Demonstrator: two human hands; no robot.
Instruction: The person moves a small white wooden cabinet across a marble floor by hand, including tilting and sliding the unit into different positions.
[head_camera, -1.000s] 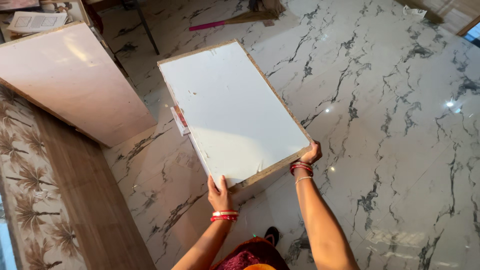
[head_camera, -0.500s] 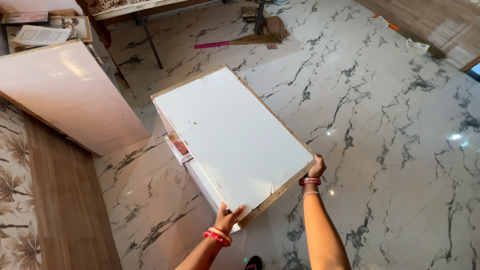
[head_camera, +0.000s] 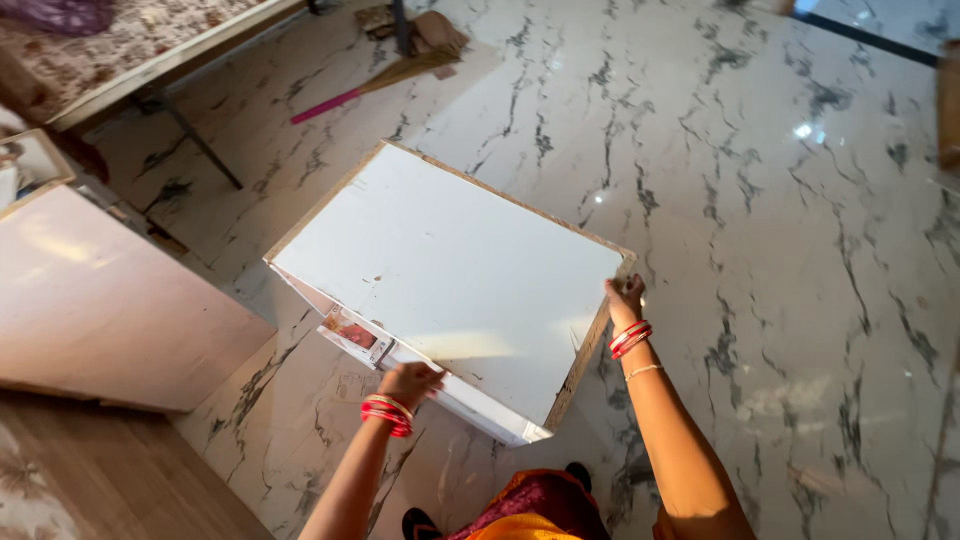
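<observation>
A white rectangular board cabinet (head_camera: 450, 275) with raw particle-board edges stands on the marble floor, its broad white face up. My left hand (head_camera: 408, 381) grips its near left edge, above a small picture card (head_camera: 352, 336) tucked in the side. My right hand (head_camera: 626, 297) holds the near right corner. Both wrists wear red bangles.
A pale pink board (head_camera: 100, 300) leans at the left beside a wood-grain panel (head_camera: 90, 470). A broom with a pink handle (head_camera: 345, 92) lies at the far side of the floor. A cot with a metal leg (head_camera: 190, 140) stands at top left.
The cabinet has turned clockwise, its long side now running left to right. My left hand slid from the near corner to the left edge; the view swung left.
</observation>
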